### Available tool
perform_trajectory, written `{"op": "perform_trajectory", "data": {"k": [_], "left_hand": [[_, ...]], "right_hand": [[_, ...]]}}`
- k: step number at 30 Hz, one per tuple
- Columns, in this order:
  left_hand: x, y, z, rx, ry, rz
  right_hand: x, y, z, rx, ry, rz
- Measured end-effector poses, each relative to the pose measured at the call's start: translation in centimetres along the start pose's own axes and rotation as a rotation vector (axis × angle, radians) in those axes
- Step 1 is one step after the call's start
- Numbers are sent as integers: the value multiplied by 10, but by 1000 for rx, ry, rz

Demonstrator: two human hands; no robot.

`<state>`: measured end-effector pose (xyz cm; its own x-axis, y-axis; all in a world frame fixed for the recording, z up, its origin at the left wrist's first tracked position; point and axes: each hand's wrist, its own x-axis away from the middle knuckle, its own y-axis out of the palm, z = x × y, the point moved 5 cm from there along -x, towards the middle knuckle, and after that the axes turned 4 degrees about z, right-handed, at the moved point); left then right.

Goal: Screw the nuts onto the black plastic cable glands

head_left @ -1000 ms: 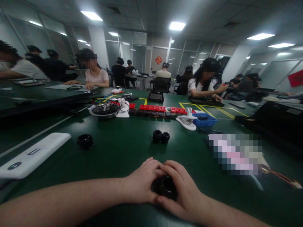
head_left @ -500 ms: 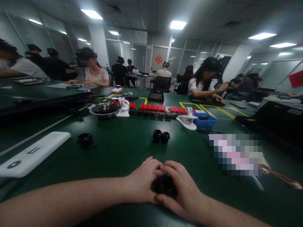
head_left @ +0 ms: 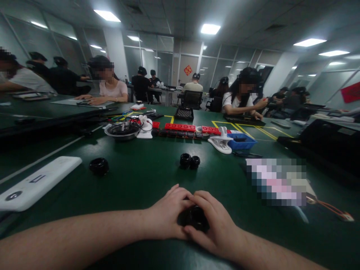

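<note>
Both my hands meet low in the middle of the view, curled around a glossy black round fitting (head_left: 199, 219) with a hollow centre. My left hand (head_left: 172, 212) grips its left side, and that hand's fingertips are partly hidden. My right hand (head_left: 216, 221) wraps the right side, its thumb in front and its fingers arched over the top. Beyond them stand two similar black fittings (head_left: 185, 160) touching side by side. A further black fitting (head_left: 99, 165) rests apart to the left.
A white device (head_left: 42, 182) lies at left. Across the table are a metal bowl (head_left: 122, 131), red blocks (head_left: 180, 127), white clips (head_left: 221, 141) and a blue bin (head_left: 242, 141). A blurred-out packet (head_left: 275, 182) lies at right. Several people sit working farther back.
The whole view has shifted slightly. My hands keep nearly the same grip around the black fitting, and the other objects stay where they were on the table.
</note>
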<state>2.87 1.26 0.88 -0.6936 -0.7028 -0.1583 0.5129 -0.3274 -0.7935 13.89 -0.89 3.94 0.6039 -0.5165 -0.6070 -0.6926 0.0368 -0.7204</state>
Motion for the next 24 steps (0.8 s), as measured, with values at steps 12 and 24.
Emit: {"op": "perform_trajectory", "data": {"k": [12,24], "left_hand": [[1,0,-2,-10,19,22],[5,-6,6,-48,23,122]], "right_hand": [[2,-3,-3,28,-18,92],[-1,-4,-4,-34,5,-27]]}}
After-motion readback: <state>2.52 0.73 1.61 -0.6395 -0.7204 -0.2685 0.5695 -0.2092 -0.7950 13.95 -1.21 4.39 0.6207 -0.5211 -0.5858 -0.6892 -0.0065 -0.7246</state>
